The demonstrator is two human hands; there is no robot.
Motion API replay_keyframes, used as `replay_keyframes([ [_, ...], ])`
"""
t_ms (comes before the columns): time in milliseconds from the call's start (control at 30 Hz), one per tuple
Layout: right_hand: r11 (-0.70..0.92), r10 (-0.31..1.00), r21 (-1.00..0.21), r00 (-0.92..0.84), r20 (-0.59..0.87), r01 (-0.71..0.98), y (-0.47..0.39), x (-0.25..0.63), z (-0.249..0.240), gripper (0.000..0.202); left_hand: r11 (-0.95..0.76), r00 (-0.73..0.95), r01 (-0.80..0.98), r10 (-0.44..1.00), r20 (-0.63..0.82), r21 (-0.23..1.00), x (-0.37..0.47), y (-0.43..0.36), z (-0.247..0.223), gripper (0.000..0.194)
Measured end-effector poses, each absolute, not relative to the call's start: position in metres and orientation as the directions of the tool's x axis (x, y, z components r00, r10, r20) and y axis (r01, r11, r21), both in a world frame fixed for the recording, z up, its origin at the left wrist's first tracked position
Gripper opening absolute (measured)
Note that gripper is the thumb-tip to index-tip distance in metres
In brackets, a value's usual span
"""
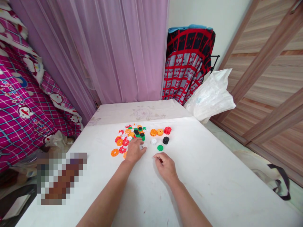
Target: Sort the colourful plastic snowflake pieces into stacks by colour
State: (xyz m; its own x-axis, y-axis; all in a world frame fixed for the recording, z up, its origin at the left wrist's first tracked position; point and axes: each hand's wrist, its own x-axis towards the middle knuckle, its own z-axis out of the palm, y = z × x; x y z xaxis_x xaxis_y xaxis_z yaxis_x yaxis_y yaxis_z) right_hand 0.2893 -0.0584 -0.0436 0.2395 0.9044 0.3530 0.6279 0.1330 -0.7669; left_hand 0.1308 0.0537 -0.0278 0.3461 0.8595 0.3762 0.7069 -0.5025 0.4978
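Observation:
A mixed pile of notched plastic discs (pixel 125 142) in orange, red, white, green and black lies on the white-covered table. My left hand (pixel 136 150) is at the pile's right edge, its thumb and fingers closed around a white disc (pixel 144 145). To the right stand separate colour groups: orange discs (pixel 153 132), yellow-orange discs (pixel 160 132), red discs (pixel 168 130), white discs (pixel 153 142), black discs (pixel 166 140) and a green disc (pixel 160 148). Just below the green one, my right hand (pixel 165 165) rests with curled fingers, and nothing shows in them.
The table (pixel 203 176) has a patterned cloth strip (pixel 142 112) at its far end. Behind hangs a purple curtain (pixel 123 50). A white plastic bag (pixel 210 94) stands by the far right corner, near wooden wardrobe doors (pixel 265 78). A blurred patch covers something at the left edge.

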Motion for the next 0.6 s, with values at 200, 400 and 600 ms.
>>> replay_keyframes([
  [200,0.127,0.907,-0.760,0.236,0.350,0.638,-0.059,0.289,-0.044,0.024,-0.505,0.353,0.705,0.859,0.370,0.499,0.129,0.052,-0.027,0.024],
  [400,0.145,0.903,-0.744,0.219,0.368,0.652,-0.058,0.291,-0.045,0.024,-0.494,0.288,0.733,0.849,0.444,0.468,0.083,0.036,-0.028,0.020],
  [600,0.126,0.916,-0.605,0.142,0.376,0.786,-0.063,0.280,-0.041,0.029,-0.425,0.167,0.791,0.841,0.514,0.439,0.018,0.012,-0.032,0.022],
])
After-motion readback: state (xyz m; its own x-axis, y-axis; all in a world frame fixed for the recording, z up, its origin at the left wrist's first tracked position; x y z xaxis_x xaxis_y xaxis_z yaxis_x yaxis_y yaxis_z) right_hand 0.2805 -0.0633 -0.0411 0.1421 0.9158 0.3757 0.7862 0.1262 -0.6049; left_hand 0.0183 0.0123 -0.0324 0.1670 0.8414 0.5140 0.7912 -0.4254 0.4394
